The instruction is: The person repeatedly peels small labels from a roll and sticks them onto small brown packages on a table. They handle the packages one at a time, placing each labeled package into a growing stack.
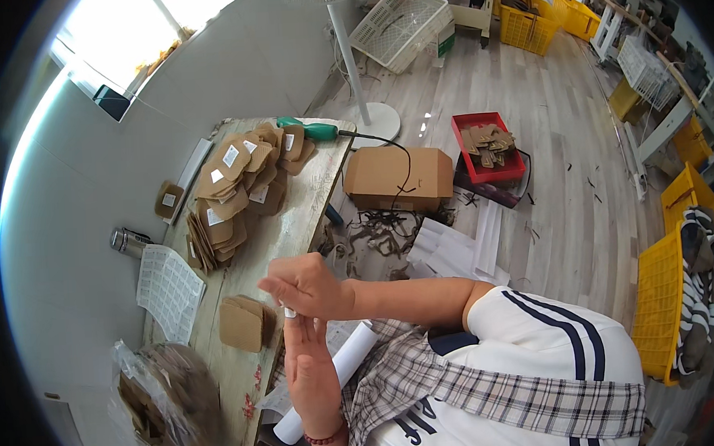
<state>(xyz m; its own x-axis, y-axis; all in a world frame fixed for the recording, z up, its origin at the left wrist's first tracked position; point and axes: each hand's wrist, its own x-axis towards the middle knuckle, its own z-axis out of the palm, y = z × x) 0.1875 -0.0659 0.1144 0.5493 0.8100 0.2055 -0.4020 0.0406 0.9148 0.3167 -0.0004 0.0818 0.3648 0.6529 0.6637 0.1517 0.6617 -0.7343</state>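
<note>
My right hand [312,286] is closed at the table's near edge, over the fingertips of my left hand [312,371]. The left fingers point up, stretched out, and a dark red bead bracelet circles that wrist. A small white piece [290,313] shows at the left fingertips, just under the right hand; its kind is unclear. What the right fingers grip is hidden. Close by on the table [286,227] lies a small stack of tan flat pieces [241,324] with rounded corners. A white paper roll [356,352] lies beside my left forearm.
A larger heap of tan pieces [230,185], some with white labels, covers the far table, with a green-handled tool [308,130]. A printed sheet [169,289], metal flask [129,241] and filled plastic bag [173,402] line the wall side. A cardboard box [399,172] and red tray [465,128] stand on the floor.
</note>
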